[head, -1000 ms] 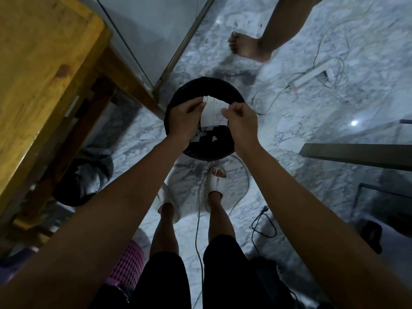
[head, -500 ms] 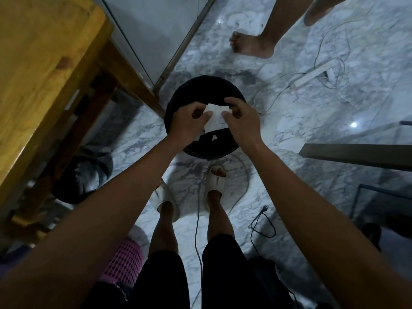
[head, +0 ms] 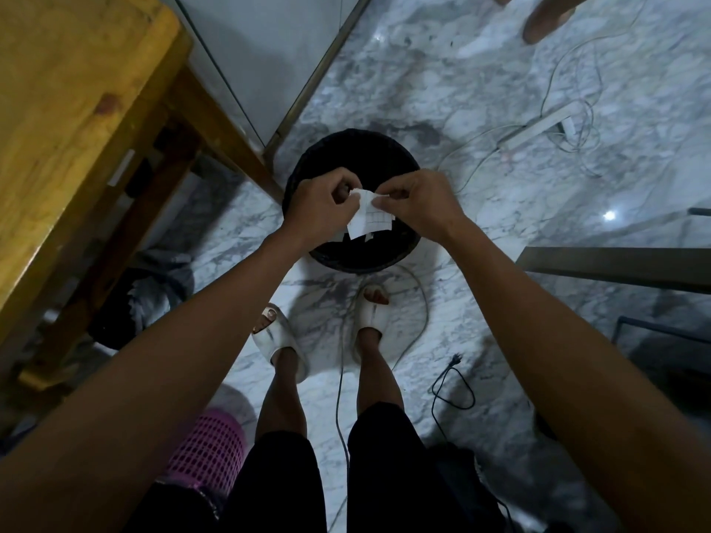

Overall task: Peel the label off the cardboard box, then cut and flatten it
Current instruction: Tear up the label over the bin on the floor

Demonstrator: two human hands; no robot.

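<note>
Crumpled smaller than a second ago, the label (head: 368,218) is pinched between left hand (head: 320,206) and right hand (head: 422,203), close together directly above the black bin (head: 400,248), seemingly ready to drop straight down; no cardboard box is in view.

Head view, steeply down, close.

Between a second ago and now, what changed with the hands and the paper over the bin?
Both hands, left hand and right hand, kept pinching the white label while they closed together, then shifted. The label went from flat and upright to crumpled, hanging below the fingers. The other person's foot left the view at the top. The black bin, table and slippers stayed put.
</note>
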